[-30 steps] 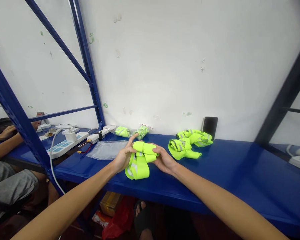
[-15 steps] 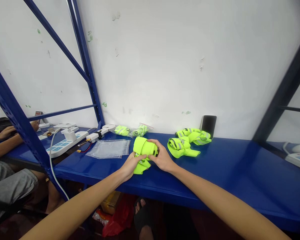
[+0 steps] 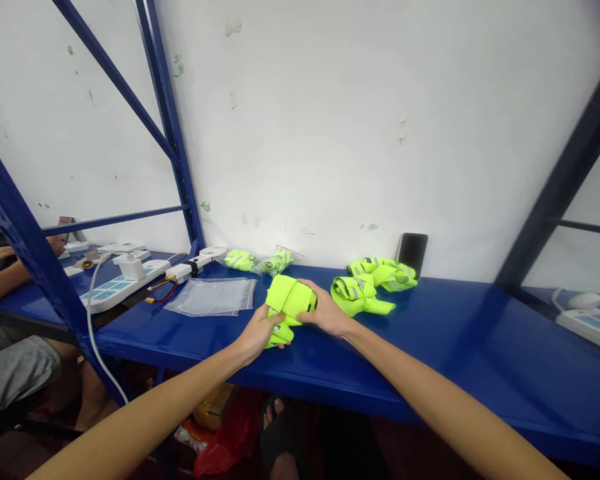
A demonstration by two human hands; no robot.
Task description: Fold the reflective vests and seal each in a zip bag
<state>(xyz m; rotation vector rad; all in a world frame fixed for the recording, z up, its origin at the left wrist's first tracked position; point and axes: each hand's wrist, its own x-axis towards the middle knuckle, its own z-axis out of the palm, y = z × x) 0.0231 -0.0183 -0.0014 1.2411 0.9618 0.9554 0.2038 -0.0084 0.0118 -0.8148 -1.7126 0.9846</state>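
Note:
A bundle of neon yellow fabric (image 3: pixel 291 297) is held between both hands, above the front part of the blue table (image 3: pixel 430 347). My left hand (image 3: pixel 258 333) grips its lower left side, where a loose end hangs down. My right hand (image 3: pixel 329 311) is closed on its right side, with a dark bit of the bundle showing near the fingers. To the right lie two more yellow bundles with grey stripes, one nearer (image 3: pixel 357 293) and one behind it (image 3: pixel 387 272). Flat clear plastic bags (image 3: pixel 213 297) rest to the left.
Two bagged yellow bundles (image 3: pixel 240 260) lie by the wall, near a white fan (image 3: pixel 193 267). A black phone (image 3: pixel 413 253) leans on the wall. Power strips (image 3: pixel 125 287) and a blue post (image 3: pixel 35 247) stand left, beside another person's arm (image 3: pixel 5 283).
The held bundle has turned a little, and its loose end now sits closer under my left hand. The whole view has shifted slightly.

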